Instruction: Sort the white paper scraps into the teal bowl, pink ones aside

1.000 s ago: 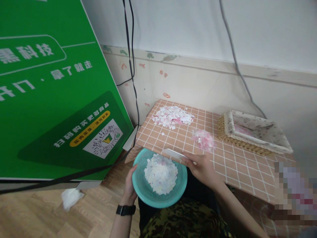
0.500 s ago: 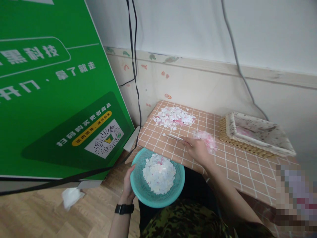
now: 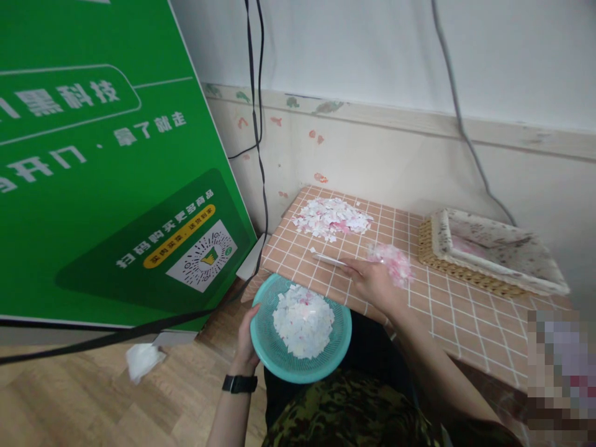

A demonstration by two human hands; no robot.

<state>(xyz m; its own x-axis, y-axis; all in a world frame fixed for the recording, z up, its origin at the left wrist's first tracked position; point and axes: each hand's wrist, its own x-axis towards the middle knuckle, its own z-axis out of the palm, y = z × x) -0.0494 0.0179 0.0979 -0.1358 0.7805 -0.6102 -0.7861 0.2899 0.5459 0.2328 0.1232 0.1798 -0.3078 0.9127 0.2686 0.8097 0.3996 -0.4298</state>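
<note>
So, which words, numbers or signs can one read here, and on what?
"…黑科技": green panel, start cut off.
"…开门·拿了就走": same panel, likewise cut.
"扫码购买更多商品": same panel.
"买肉买菜,送货到家": yellow strip.
Green mark on QR code: too small.

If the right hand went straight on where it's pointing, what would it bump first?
Probably the little paper scrap, right by the tip of the flat white tool in the right hand. The tip's height above the checked cloth is unclear.
</note>
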